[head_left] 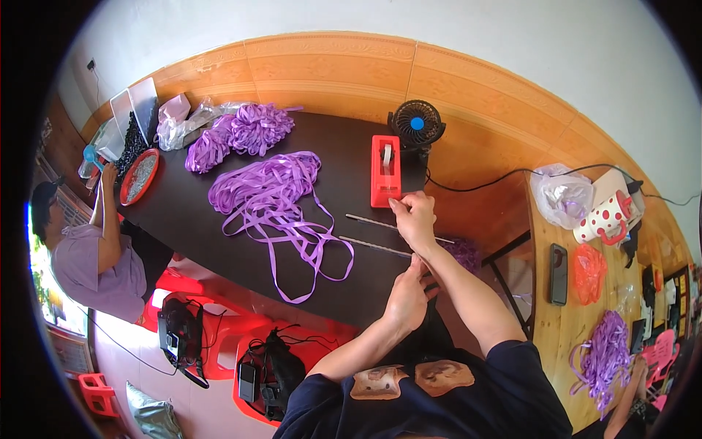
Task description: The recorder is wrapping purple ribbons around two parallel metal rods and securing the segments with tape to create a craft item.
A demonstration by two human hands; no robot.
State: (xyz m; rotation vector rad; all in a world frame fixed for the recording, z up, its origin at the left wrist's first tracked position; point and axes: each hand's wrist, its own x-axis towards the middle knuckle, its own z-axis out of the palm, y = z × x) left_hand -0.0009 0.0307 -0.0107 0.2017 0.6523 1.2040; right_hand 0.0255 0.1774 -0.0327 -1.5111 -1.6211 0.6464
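Note:
My right hand [415,218] is closed, its fingertips at the near end of a red tape dispenser [386,175] with a roll of clear tape; whatever they pinch is too small to see. Below it, my left hand [406,296] has thumb and fingers pressed together at the end of a thin, pale rod [374,246]. A second thin rod [371,220] lies roughly parallel on the dark table [336,135] and passes beneath my right hand. Left of the rods, a loose pile of purple ribbon [267,186] trails loops toward the table's near edge.
Bundled purple ribbon [259,130] and a red tray [140,177] lie farther left, where a co-worker [102,249] sits. A small black fan [417,124] stands behind the dispenser. Right, a wooden table [545,344] holds a phone [558,274], a dotted tumbler [603,219] and more ribbon [603,358].

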